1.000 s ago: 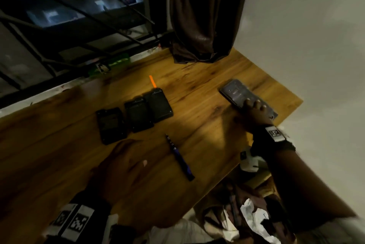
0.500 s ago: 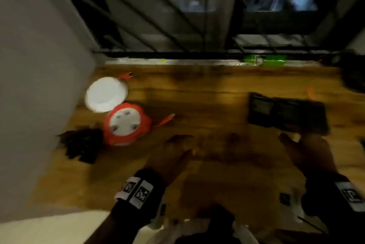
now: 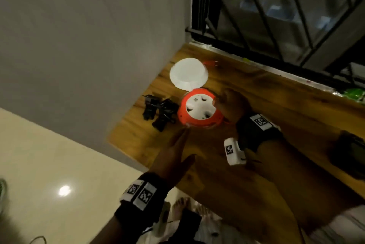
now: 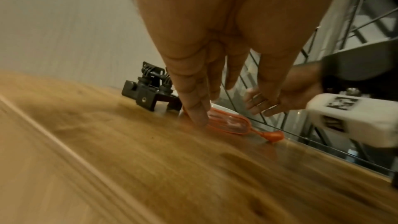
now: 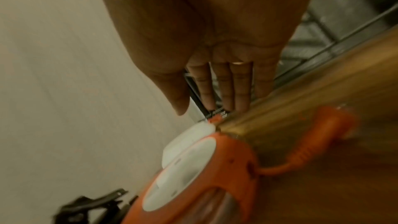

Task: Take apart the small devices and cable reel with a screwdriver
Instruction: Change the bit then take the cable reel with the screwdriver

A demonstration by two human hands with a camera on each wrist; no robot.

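The orange cable reel (image 3: 198,110) with a white socket face lies flat near the table's left end, its orange cord and plug (image 5: 331,125) trailing to its right. My left hand (image 3: 178,141) reaches with straight fingers, and its fingertips (image 4: 198,117) touch the reel's near edge. My right hand (image 3: 231,103) hovers at the reel's right side with its fingers (image 5: 224,88) straight, holding nothing. Whether it touches the reel is unclear. A dark small device (image 3: 351,155) lies at the right edge of the head view. No screwdriver is in view.
A white round lid (image 3: 188,74) lies just behind the reel. Black camera mounts (image 3: 158,113) sit to the reel's left by the wall. The wooden table (image 3: 256,184) ends at the wall on the left and a barred window (image 3: 276,16) behind. A green object (image 3: 353,93) lies on the sill.
The view has swung left from the dark devices to the cable reel. Both hands have moved across the table to the reel, the right hand leaving the device it rested on.
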